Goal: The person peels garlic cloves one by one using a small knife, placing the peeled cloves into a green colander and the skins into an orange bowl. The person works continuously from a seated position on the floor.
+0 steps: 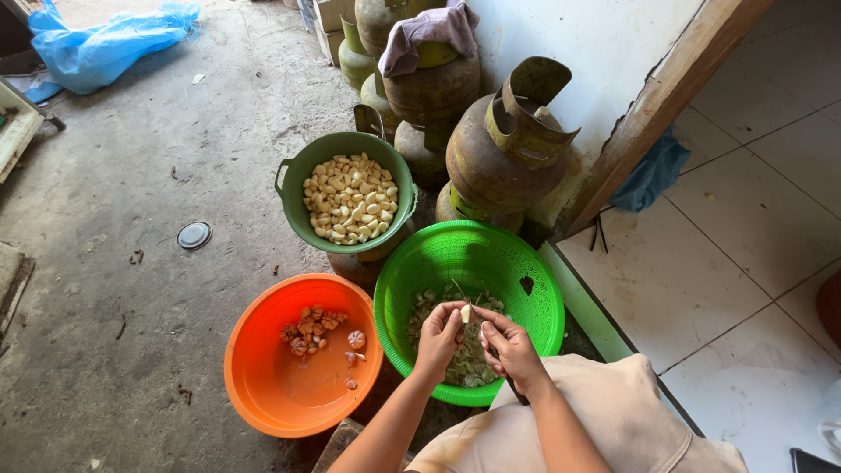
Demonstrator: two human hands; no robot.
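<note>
Head view, looking down over the person's knees. Both hands meet above the bright green perforated plastic basket, which holds a loose heap of pale papery garlic skins. The left hand and the right hand are drawn close together, and between their fingertips sits a small pale garlic clove, raised just clear of the skins. The left fingers are pressed together and pinch the clove from its left side; the right thumb and forefinger close on it from the right, and a dark slim object, apparently a knife handle, runs back under the right palm, though its blade cannot be made out. The clove's long axis appears roughly upright, pointing away from the body; both hands are equally near it. Beyond the basket stands a dark green round plastic bucket filled with peeled cream-coloured cloves. To the left, touching the basket's rim, lies an orange round plastic basin with a few unpeeled brownish garlic pieces. Rusted green gas cylinders stand behind, against the wall.
</note>
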